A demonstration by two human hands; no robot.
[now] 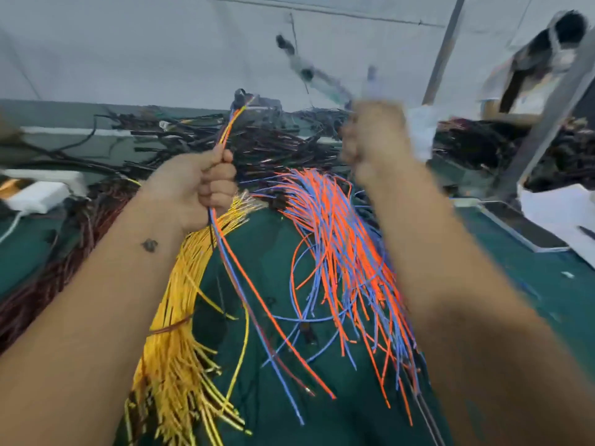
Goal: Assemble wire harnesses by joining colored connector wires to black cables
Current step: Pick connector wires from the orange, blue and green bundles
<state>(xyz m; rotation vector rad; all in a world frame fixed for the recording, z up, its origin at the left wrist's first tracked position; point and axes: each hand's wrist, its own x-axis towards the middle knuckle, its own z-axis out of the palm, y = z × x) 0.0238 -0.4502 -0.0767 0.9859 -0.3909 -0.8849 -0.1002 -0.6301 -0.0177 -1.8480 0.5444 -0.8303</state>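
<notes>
Head view: left hand fisted around a few colored wires above the worktop; right hand blurred, grip indeterminate; joining step apparently underway, next needing a black cable.

left forearm: bare to the frame edge, no sleeve | small dark irregular mark on its inner side near the wrist | right forearm: bare, no sleeve, motion-blurred | left hand: no glove, ring or watch seen | right hand: blurred, detail unclear
</notes>
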